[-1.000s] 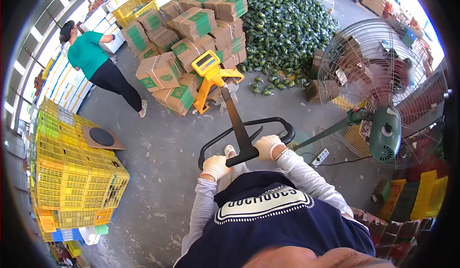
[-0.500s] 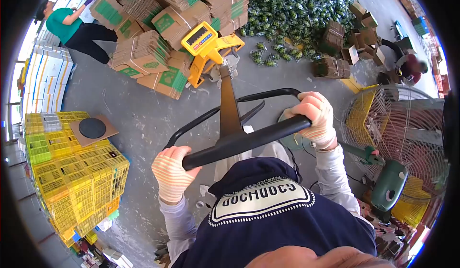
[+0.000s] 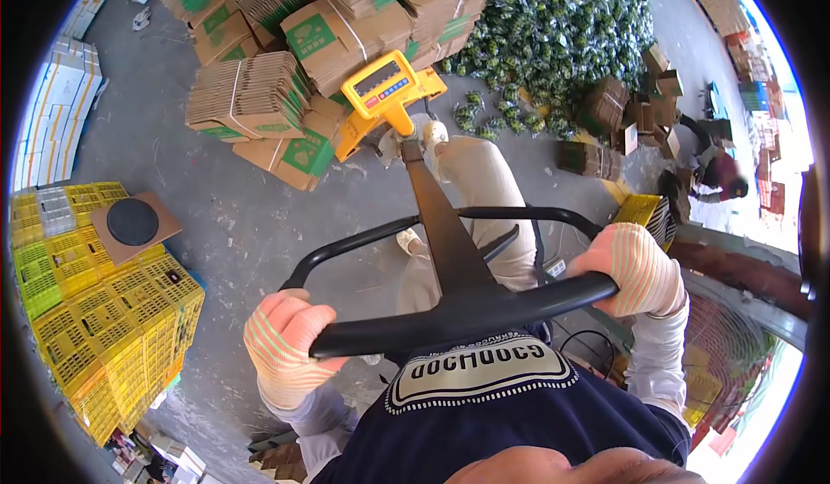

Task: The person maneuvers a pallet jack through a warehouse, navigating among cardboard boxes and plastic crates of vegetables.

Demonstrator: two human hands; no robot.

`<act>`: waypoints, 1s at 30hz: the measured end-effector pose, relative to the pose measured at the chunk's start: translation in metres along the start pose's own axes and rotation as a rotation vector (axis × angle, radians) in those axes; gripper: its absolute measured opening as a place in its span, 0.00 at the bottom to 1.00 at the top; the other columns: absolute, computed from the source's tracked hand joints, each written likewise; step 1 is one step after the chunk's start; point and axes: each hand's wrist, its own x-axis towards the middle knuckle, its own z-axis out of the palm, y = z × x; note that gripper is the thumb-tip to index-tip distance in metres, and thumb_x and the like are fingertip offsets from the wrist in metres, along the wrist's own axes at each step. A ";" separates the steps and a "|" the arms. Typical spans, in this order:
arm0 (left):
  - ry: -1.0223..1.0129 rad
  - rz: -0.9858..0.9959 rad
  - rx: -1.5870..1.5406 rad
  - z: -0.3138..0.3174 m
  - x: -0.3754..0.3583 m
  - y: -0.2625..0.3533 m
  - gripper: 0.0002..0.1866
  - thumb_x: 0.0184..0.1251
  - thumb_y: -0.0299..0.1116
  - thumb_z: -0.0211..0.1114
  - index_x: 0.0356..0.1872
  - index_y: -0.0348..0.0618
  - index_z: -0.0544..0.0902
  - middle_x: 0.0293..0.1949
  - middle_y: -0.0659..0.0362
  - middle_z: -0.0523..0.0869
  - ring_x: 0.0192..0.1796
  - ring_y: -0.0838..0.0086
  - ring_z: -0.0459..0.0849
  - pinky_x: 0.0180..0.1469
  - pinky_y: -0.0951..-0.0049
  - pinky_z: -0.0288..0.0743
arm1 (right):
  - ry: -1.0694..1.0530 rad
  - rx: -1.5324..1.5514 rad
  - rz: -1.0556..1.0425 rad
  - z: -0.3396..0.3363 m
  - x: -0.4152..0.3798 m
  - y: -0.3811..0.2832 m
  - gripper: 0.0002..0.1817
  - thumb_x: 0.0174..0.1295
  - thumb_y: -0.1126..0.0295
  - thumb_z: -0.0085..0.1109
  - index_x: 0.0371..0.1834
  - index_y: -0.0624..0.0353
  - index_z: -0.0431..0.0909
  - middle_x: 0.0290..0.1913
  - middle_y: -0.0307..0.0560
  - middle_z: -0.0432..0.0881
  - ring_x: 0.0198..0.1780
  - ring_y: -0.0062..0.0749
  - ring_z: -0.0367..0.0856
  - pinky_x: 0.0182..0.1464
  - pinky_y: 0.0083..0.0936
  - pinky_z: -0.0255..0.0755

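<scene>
Both my hands wear striped knit gloves and grip the black loop handle (image 3: 458, 315) of a pallet jack. My left hand (image 3: 290, 341) is closed around the handle's left end, and my right hand (image 3: 635, 268) around its right end. A short black lever (image 3: 500, 243) sits inside the loop beside the dark shaft (image 3: 441, 224). At the shaft's far end is a yellow digital weighing display (image 3: 380, 86) on a yellow frame. Bundles of flattened cardboard boxes (image 3: 251, 95) are stacked behind it; the jack's forks are hidden.
Green produce in clear wrapping (image 3: 553, 34) lies in a big heap at the back. Yellow crates (image 3: 121, 320) are stacked at left, with white boxes (image 3: 60, 112) behind. Tied cardboard (image 3: 590, 160) lies at right, near a crouching person (image 3: 722, 173) and a yellow crate (image 3: 635, 211).
The handle has come closer to my body, both hands still on it. My legs now show beside the shaft, one foot near the display. The person in green has mostly left view.
</scene>
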 end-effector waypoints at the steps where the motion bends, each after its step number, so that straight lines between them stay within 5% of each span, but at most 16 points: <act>1: 0.017 -0.003 0.000 0.000 0.008 -0.004 0.22 0.23 0.42 0.73 0.27 0.47 0.80 0.23 0.58 0.76 0.30 0.58 0.78 0.31 0.61 0.72 | -0.122 -0.006 0.032 -0.012 0.010 0.002 0.16 0.34 0.68 0.68 0.32 0.47 0.81 0.21 0.41 0.78 0.28 0.46 0.78 0.34 0.39 0.71; 15: -0.096 -0.170 -0.058 -0.025 0.150 -0.035 0.18 0.26 0.46 0.70 0.21 0.50 0.77 0.21 0.58 0.72 0.28 0.59 0.75 0.29 0.61 0.67 | -0.465 0.160 -0.011 -0.126 0.115 0.061 0.10 0.37 0.65 0.64 0.26 0.47 0.79 0.20 0.46 0.78 0.28 0.46 0.80 0.31 0.39 0.73; 17: -0.043 -0.159 -0.072 -0.015 0.147 -0.039 0.22 0.28 0.53 0.68 0.23 0.49 0.79 0.22 0.58 0.72 0.29 0.57 0.75 0.30 0.59 0.66 | -0.421 0.128 0.027 -0.130 0.114 0.063 0.08 0.38 0.64 0.63 0.25 0.46 0.79 0.18 0.44 0.76 0.26 0.47 0.80 0.29 0.39 0.73; 19: -0.153 -0.154 -0.077 -0.023 0.151 -0.036 0.20 0.28 0.49 0.70 0.22 0.48 0.78 0.20 0.58 0.72 0.27 0.58 0.74 0.30 0.60 0.65 | -0.320 0.147 -0.040 -0.119 0.105 0.069 0.08 0.39 0.64 0.63 0.26 0.45 0.80 0.18 0.44 0.76 0.26 0.46 0.80 0.29 0.39 0.73; 27: -0.260 -0.053 -0.131 -0.019 0.081 -0.013 0.18 0.26 0.43 0.75 0.21 0.50 0.78 0.18 0.60 0.72 0.24 0.61 0.75 0.31 0.63 0.67 | -0.542 0.210 0.025 -0.072 0.065 0.030 0.11 0.53 0.52 0.62 0.30 0.45 0.82 0.22 0.44 0.80 0.29 0.46 0.81 0.31 0.37 0.74; 30: -0.346 -0.071 -0.110 -0.008 0.017 0.012 0.21 0.27 0.49 0.77 0.22 0.50 0.80 0.17 0.62 0.74 0.24 0.62 0.77 0.33 0.63 0.70 | -0.671 0.252 0.034 -0.026 0.035 0.000 0.21 0.54 0.48 0.61 0.47 0.45 0.78 0.27 0.49 0.82 0.33 0.49 0.82 0.35 0.40 0.74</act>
